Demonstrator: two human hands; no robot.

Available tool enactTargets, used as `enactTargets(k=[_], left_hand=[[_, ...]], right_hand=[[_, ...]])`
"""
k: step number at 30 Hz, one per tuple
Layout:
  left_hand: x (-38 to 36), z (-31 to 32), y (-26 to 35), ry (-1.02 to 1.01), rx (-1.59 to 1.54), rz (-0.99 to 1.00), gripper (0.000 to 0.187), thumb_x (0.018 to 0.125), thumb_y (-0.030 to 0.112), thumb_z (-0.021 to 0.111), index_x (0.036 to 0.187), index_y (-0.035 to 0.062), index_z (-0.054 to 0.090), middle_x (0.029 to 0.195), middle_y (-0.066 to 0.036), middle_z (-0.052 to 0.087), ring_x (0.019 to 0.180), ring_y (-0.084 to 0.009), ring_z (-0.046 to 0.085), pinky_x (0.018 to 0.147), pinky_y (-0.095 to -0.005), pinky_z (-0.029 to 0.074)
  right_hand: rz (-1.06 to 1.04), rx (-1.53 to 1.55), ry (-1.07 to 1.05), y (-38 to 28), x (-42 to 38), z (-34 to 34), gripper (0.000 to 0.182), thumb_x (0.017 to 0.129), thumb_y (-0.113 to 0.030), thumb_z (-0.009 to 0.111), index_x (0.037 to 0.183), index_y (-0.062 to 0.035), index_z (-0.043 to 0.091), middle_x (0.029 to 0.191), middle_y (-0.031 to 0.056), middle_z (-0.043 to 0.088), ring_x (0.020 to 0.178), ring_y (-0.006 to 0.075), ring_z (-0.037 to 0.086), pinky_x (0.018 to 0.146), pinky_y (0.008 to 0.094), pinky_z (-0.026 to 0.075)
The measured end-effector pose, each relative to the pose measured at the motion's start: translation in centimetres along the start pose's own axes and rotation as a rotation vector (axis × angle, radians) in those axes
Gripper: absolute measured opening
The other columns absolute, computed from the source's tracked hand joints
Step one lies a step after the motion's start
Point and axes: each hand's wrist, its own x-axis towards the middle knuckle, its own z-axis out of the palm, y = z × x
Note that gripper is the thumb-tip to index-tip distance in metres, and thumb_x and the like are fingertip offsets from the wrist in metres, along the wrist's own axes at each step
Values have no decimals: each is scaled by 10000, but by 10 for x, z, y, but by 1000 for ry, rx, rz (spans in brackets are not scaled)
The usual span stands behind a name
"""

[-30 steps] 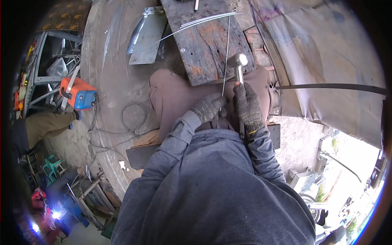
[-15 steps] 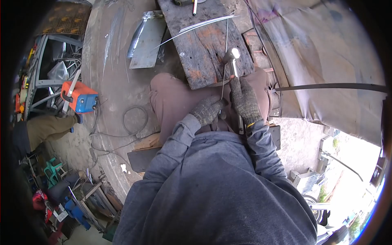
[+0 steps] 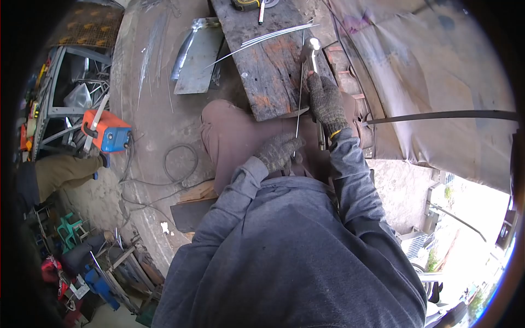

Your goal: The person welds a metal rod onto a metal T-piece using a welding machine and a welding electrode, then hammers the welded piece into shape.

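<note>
Both of my hands wear dark knitted gloves. My left hand is closed round the lower end of a thin metal rod, which runs up over the right part of the dark wooden board. My right hand grips the handle of a hammer; its shiny head is above the board's right edge, close to the rod, and the handle's end shows below the hand. Several thin rods lie across the board's upper part.
Beyond them on the board are a marker and a tape measure. To its left lies a sheet metal piece. An orange and blue machine with a cable stands at left, near another person's leg.
My right hand and the hammer have moved up, away from my body. The rod has shifted slightly, its lower end staying in my left hand.
</note>
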Motion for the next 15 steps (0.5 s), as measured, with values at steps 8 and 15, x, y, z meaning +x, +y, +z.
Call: enactTargets(k=[8, 15], left_hand=[[-67, 14, 30, 249, -206, 58, 351, 964, 214, 564, 1276, 60, 518, 790, -76, 658, 552, -141, 583, 493, -254, 460], [-114, 7, 145, 145, -579, 325, 302, 964, 134, 580, 1236, 34, 495, 934, -102, 644, 729, -114, 612, 599, -216, 484]], right_hand=[[-30, -81, 193, 33, 23, -1, 601, 984, -524, 383, 1059, 30, 606, 1039, 314, 609, 1025, 470, 567, 868, 485, 433], [18, -86, 134, 29, 13, -6, 629, 977, -552, 375, 1100, 23, 599, 1052, 314, 618, 1048, 471, 572, 907, 482, 425]])
